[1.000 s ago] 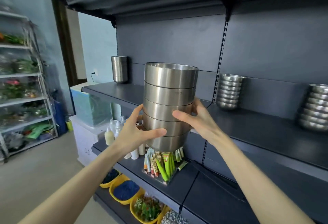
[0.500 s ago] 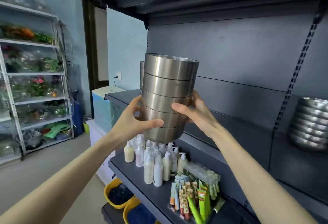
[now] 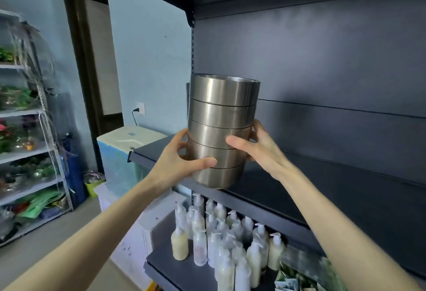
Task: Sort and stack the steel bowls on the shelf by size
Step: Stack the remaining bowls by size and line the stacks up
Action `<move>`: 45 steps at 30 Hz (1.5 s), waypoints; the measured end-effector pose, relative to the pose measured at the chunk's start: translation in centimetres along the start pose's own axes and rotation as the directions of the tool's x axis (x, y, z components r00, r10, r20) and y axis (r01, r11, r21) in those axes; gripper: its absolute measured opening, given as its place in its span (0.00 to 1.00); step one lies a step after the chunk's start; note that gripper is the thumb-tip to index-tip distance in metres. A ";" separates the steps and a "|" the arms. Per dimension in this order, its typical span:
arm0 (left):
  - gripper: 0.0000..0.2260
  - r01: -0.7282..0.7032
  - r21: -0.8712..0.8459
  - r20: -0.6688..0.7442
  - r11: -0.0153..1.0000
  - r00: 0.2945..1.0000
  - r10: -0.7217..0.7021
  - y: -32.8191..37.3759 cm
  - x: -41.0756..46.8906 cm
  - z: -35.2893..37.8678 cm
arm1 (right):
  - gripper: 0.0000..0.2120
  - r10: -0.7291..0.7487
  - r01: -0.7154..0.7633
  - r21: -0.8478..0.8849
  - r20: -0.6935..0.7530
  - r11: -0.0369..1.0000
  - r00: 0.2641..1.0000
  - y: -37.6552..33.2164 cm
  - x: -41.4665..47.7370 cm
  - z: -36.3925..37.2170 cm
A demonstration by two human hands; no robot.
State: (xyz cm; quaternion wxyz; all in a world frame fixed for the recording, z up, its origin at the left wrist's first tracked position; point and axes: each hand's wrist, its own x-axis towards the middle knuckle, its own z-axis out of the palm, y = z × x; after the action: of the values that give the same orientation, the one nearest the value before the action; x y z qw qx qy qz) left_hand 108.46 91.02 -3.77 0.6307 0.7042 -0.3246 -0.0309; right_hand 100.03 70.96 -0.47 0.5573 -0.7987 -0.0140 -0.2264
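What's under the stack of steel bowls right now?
The dark grey metal shelf, at its front edge; whether the stack of five steel bowls touches it is hidden by the bottom bowl. Lower down stand white pump bottles.

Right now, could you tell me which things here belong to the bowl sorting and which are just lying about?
Part of the job: stack of steel bowls, gripped by the left hand and right hand; dark shelf.
Just lying about: pump bottles below; wire rack at far left; pale box.
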 end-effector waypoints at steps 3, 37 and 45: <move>0.44 -0.006 -0.008 0.068 1.000 0.998 0.007 -2.0 4.4 -0.4 | 0.34 0.038 -0.037 0.016 -0.053 0.999 0.998 1.2 3.0 0.2; 0.52 0.043 -0.174 0.511 0.984 0.858 0.053 -16.8 30.9 1.6 | 0.44 0.153 -0.235 -0.133 -0.448 0.963 0.881 12.7 21.1 -0.3; 0.50 -0.024 -0.086 0.438 0.996 0.897 0.060 -17.0 29.9 1.6 | 0.40 0.174 -0.255 -0.131 -0.440 0.958 0.881 12.9 20.8 0.0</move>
State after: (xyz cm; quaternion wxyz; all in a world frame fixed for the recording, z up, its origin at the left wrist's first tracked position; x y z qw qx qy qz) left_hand 138.38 74.70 -8.57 0.5687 0.6465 -0.4724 -0.1884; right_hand 122.21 61.35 -4.06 0.4919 -0.7753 0.2174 -0.3312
